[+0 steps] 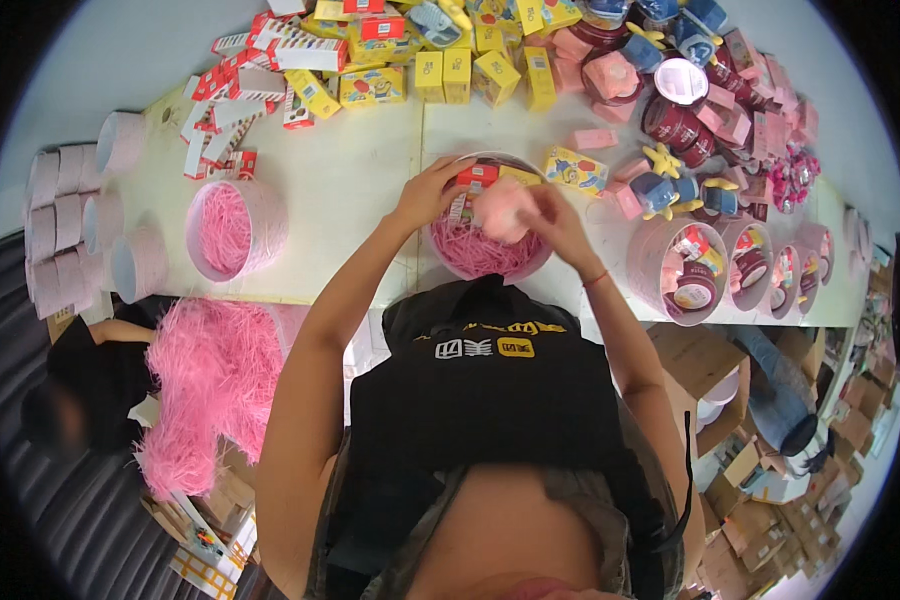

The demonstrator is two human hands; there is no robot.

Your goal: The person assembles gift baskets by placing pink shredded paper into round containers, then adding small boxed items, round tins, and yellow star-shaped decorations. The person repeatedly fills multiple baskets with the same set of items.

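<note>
A round pink box [545, 262] stands at the table's near edge in front of me, filled with pink paper shreds [485, 250]. My left hand [432, 193] holds its left rim, fingers curled beside a small red carton [478, 176] inside. My right hand [558, 228] grips a soft, puffy pale-pink bundle [504, 211] over the box opening; what the bundle is made of is not clear. Partly behind the bundle, a yellow carton [520, 176] shows at the far side of the box. Another yellow carton [576, 171] lies on the table just right of it.
A second round box [261, 235] with pink shreds stands left. Empty round boxes [120, 142] are stacked farther left. Filled round boxes [660, 265] line up right. Red and yellow cartons [373, 87], plush toys [658, 190] and maroon jars [678, 120] pile up behind. A co-worker [75, 390] is at lower left.
</note>
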